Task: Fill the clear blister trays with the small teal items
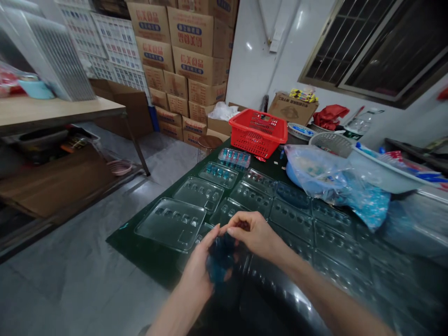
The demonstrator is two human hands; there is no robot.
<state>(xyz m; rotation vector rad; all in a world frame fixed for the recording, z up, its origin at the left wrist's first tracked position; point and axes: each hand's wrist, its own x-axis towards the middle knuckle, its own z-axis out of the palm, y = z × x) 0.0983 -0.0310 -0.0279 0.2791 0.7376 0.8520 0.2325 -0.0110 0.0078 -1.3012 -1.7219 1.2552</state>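
My left hand (201,270) is cupped around a dark blue clump of small pieces (220,259), held just above the near edge of the dark table (140,247). My right hand (254,233) is curled over the top of the same clump, fingertips pinched together on it. The two hands meet thumb to thumb. Clear plastic blister trays (171,222) with rows of small pockets lie side by side on the table in front of the hands. Two trays farther back (234,157) hold small blue items.
A red plastic basket (258,130) stands at the table's far end. To the right lie a clear bag of blue items (336,182) and a grey basin (381,172). Stacked cardboard boxes (189,60) line the back wall. A wooden bench (52,112) stands left across a grey floor.
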